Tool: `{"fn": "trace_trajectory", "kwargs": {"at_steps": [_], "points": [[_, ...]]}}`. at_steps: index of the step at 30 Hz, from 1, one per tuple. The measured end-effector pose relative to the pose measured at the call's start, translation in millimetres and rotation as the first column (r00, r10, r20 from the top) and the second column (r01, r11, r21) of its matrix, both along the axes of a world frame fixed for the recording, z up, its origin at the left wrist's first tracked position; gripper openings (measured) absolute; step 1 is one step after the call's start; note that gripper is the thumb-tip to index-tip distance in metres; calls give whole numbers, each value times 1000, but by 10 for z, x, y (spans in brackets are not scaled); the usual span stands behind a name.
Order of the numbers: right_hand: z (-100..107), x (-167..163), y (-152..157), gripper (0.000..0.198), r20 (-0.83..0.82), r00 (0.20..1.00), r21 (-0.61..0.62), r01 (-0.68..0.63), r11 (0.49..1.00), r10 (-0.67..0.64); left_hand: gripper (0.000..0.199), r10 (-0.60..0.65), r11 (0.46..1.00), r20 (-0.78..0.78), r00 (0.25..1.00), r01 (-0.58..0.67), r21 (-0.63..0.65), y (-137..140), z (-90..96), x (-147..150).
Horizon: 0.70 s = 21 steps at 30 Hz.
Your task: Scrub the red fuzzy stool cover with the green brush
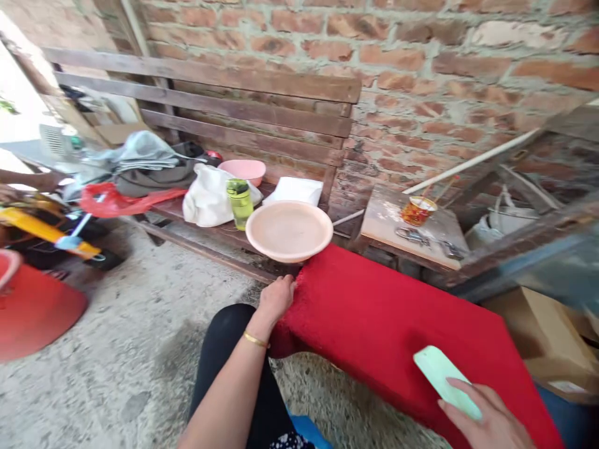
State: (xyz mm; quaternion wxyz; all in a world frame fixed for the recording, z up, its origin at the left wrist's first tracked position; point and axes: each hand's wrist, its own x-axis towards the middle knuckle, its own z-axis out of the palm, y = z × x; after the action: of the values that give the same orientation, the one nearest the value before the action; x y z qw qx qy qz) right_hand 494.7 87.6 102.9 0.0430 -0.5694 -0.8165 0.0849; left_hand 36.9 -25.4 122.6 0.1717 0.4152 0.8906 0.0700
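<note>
A red cloth covers a long board or bench in front of me. My left hand, with a gold bangle at the wrist, is closed at the cloth's near left edge and seems to grip it. In my right hand is a flat mint-green oblong block, shaped like a brush back, with a small mark or hole near its far end. It is over the right part of the cloth; its underside is hidden. Just beyond my left hand, a pale pink basin stands at the cloth's far left end.
A wooden bench along the brick wall holds a green bottle, a white bag and clothes. A red tub stands left. Right are a small table with a paper cup and a cardboard box.
</note>
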Motion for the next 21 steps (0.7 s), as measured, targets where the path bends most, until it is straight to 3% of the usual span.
{"fn": "trace_trajectory", "kwargs": {"at_steps": [2, 5, 7, 9, 11, 13, 18, 21], "points": [[97, -852, -58, 42, -75, 979, -90, -194, 977, 187, 36, 12, 1000, -7, 1000, -12, 6, -25, 0, -45], [307, -1992, -263, 37, -19, 915, -105, -403, 909, 403, 37, 3, 998, 10, 1000, -2, -69, -69, -29, -82], [398, -2541, -399, 37, 15, 862, -80, -504, 860, 506, 38, -16, 993, 34, 999, 19, -114, -84, -62, -81], [410, -2845, -476, 39, 44, 827, -81, -556, 827, 561, 39, -29, 991, 55, 998, 36, -125, -85, -100, -61], [360, -2869, -459, 42, 75, 812, -121, -569, 813, 579, 38, -30, 993, 65, 997, 37, -115, -78, -135, -33], [295, -2643, -341, 44, 130, 819, -169, -537, 826, 559, 37, -33, 994, 67, 997, 40, -99, -73, -166, -10], [374, -1865, 67, 43, 344, 870, -140, -324, 935, 353, 34, -71, 996, 53, 996, 74, -54, -107, -237, -10], [515, -1967, 27, 39, 262, 891, -127, -349, 928, 371, 32, -52, 997, 3, 999, 52, -64, -141, -270, -27]]}}
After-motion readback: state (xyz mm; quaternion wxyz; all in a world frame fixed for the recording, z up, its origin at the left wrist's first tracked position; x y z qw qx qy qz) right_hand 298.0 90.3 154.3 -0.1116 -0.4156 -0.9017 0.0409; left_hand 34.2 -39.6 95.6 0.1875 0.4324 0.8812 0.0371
